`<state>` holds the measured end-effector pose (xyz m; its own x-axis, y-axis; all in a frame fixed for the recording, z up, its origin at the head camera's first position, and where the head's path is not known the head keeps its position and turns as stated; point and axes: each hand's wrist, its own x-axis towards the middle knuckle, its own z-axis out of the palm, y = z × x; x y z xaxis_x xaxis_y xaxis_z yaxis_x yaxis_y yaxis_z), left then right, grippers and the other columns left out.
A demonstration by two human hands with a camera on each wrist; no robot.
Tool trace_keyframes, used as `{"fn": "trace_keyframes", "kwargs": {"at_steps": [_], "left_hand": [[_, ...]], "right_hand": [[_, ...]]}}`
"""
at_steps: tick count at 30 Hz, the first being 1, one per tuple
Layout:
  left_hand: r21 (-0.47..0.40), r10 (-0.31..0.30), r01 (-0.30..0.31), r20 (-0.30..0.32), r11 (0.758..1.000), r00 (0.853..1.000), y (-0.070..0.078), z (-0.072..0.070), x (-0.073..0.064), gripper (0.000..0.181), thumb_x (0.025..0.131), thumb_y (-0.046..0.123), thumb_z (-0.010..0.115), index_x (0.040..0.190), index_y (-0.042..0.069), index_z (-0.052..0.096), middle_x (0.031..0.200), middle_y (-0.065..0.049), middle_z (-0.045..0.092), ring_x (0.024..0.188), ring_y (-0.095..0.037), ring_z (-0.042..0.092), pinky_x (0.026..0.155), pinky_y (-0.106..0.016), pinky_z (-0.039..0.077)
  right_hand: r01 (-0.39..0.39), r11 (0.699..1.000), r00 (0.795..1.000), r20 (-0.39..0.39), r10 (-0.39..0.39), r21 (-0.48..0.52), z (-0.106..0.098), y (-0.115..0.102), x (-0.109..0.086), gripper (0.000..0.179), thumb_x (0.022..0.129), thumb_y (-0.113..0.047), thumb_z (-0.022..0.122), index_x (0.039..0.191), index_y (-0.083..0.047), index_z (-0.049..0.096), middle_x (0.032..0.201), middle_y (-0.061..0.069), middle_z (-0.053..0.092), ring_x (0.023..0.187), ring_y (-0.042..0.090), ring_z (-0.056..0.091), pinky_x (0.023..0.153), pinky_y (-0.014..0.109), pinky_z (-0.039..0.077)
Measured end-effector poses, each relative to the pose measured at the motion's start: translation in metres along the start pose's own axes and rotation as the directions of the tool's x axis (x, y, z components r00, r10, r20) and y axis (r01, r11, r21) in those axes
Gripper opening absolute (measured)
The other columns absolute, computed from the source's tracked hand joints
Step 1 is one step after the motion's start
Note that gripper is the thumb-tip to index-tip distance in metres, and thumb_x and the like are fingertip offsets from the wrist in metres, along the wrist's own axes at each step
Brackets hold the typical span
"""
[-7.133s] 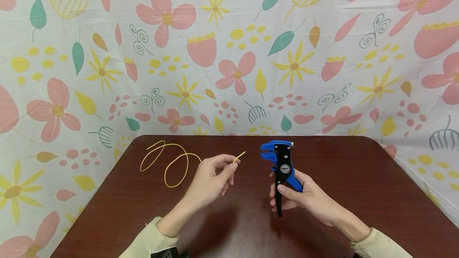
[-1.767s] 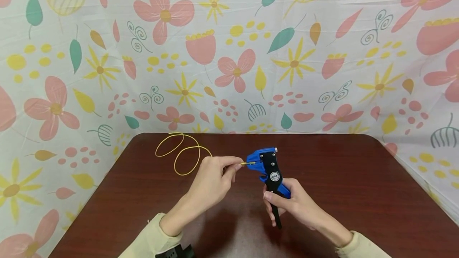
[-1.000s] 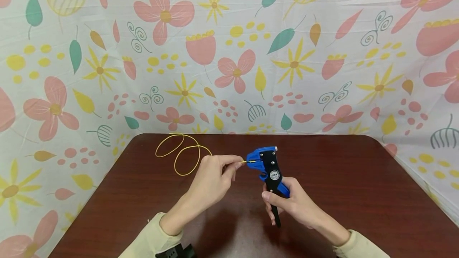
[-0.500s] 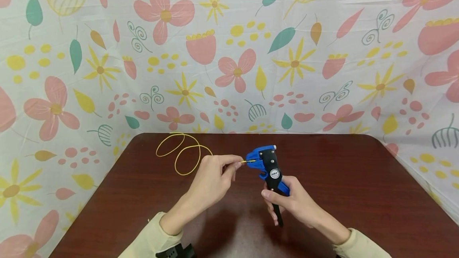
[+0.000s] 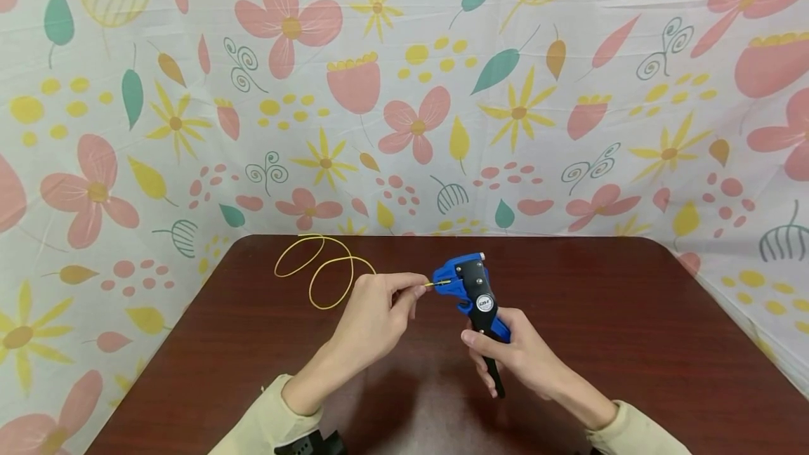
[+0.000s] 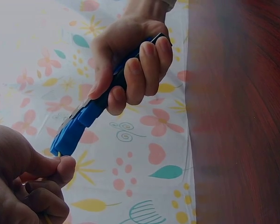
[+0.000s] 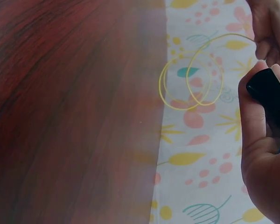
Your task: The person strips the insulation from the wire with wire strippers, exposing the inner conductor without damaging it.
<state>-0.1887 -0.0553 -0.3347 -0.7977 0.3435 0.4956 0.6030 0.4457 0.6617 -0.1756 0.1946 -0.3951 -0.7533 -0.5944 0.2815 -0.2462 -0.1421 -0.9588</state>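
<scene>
My left hand (image 5: 381, 314) pinches a thin yellow wire (image 5: 326, 308) close to its end, between thumb and forefinger. The rest of the wire trails in loose loops behind that hand, also visible in the right wrist view. My right hand (image 5: 527, 357) grips a blue and black wire stripper (image 5: 472, 286) by its handles, with its head pointing left. The wire's end lies in the mouth of the stripper, just beyond the left fingertips. In the left wrist view, the blue stripper head (image 6: 70, 137) almost meets the left fingertips; the wire's tip inside is hidden there.
Both hands are above a dark reddish-brown table (image 5: 600, 314). A white cloth (image 5: 417, 188) printed with flowers and leaves hangs behind and beside it. A black device (image 5: 310, 444) is on the left wrist by the sleeve.
Earlier the wire end and stripper were apart; they have come together, the end now in the mouth. Over the last second the stripper rises and tilts slightly, while the left hand stays nearly still.
</scene>
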Motion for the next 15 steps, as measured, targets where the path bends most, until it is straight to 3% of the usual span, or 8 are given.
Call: {"fn": "trace_keyframes", "kwargs": {"at_steps": [15], "left_hand": [[-0.038, -0.021, 0.02, -0.005, 0.999, 1.0, 0.0027, 0.0002, -0.0012, 0.016, 0.101, 0.002, 0.069, 0.108, 0.008, 0.081, 0.063, 0.007, 0.059, 0.052, -0.007, 0.05, 0.046, -0.025, 0.041]], "right_hand": [[-0.023, 1.0, 1.0, 0.004, 0.023, 0.014, -0.0013, -0.0068, 0.0006, 0.012, 0.11, -0.002, 0.048, 0.103, 0.005, 0.055, 0.065, 0.025, 0.05, 0.043, 0.034, 0.054, 0.038, 0.046, 0.051]]}}
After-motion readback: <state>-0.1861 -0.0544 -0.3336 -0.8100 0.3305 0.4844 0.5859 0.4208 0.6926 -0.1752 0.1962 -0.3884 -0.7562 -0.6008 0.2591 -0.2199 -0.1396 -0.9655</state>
